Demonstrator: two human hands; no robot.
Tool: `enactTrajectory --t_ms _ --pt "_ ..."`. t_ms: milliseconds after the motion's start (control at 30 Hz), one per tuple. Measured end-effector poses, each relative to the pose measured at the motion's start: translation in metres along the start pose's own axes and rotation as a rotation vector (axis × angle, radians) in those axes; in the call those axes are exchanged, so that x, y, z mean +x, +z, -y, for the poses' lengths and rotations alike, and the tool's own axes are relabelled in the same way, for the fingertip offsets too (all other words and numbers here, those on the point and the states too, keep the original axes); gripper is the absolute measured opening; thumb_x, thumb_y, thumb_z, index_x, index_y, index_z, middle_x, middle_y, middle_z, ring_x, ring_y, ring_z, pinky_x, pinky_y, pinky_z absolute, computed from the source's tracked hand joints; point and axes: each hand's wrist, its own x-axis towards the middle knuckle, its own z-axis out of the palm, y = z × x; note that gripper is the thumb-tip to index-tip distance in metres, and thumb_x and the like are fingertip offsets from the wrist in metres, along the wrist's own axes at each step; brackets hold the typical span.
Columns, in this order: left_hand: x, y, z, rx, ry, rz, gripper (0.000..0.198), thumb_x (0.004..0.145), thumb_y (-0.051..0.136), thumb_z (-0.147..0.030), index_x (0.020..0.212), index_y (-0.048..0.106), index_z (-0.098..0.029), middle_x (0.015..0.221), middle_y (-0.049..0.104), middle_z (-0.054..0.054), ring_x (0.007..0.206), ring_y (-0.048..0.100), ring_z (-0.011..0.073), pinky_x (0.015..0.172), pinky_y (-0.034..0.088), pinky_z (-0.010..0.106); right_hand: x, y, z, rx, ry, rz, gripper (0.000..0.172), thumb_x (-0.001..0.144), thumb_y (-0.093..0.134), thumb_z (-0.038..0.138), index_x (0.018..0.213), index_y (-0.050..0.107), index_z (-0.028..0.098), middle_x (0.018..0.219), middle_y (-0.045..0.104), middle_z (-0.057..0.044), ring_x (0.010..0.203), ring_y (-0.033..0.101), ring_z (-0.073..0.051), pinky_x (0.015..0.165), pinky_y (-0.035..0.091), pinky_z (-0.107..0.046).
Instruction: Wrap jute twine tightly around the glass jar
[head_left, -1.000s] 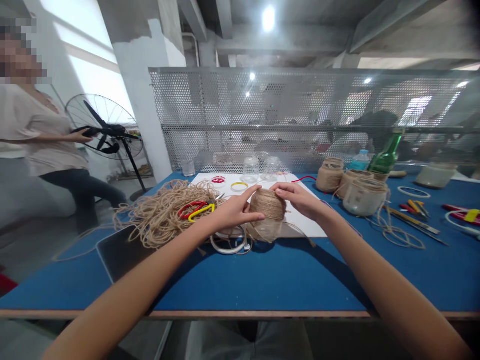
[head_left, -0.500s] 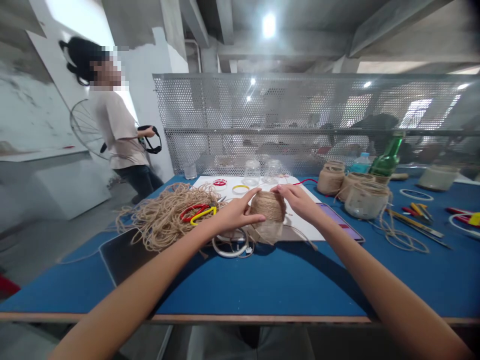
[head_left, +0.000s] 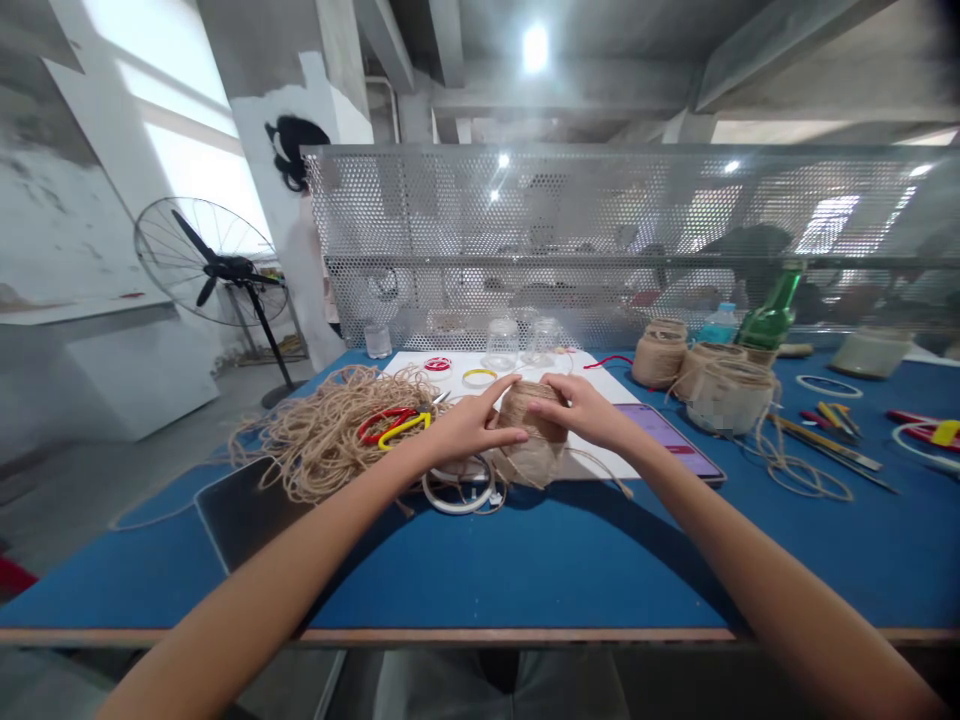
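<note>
Left grip [head_left: 469, 427], right grip [head_left: 591, 407] curl round twine-wrapped jar [head_left: 543, 440], opposite sides.

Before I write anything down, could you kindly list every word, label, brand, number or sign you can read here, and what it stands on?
There is no text I can read in this view.
Phone: its screen is lit, but any writing is too small and blurred to read.
Green bottle: no readable label.
Blue bottle: too blurred to tell.
Held twine-wrapped jar: no lettering shows.
</note>
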Motion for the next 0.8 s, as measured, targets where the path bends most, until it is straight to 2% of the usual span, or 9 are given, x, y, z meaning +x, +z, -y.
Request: enactTrajectory --t_ms 167,533,800 --pt "0.0 0.0 0.0 -0.033 -0.004 -0.015 0.076 0.077 0.055 -0.048 0.137 0.016 -0.02 0.051 0.038 -0.008 0.049 0.04 0.0106 0.051 0.028 0.022 -0.001 0.001 -0.002 0.068 0.028 0.014 0.033 0.077 0.049 0.047 0.065 0.042 0.017 0.059 0.038 0.004 0.058 0.036 -0.01 0.053 0.025 -0.023" --pt "-0.003 -0.004 -0.004 -0.079 0.022 0.026 0.077 0.078 0.056 -0.04 0.138 0.013 -0.018 0.051 0.034 -0.009 0.049 0.037 0.0101 0.051 0.029 0.022 -0.002 -0.001 -0.008 0.319 0.082 0.088 0.034 0.073 0.054 0.048 0.066 0.042 0.017 0.059 0.035 0.005 0.054 0.034 -0.008 0.049 0.024 -0.022" --pt "-0.002 -0.006 0.001 -0.052 0.018 -0.016 0.075 0.078 0.055 -0.044 0.137 0.016 -0.02 0.049 0.035 -0.01 0.047 0.037 0.0094 0.051 0.028 0.021 -0.002 0.001 -0.015 0.494 0.084 0.034 0.034 0.072 0.057 0.047 0.067 0.042 0.017 0.058 0.038 0.005 0.053 0.036 -0.008 0.048 0.023 -0.022"
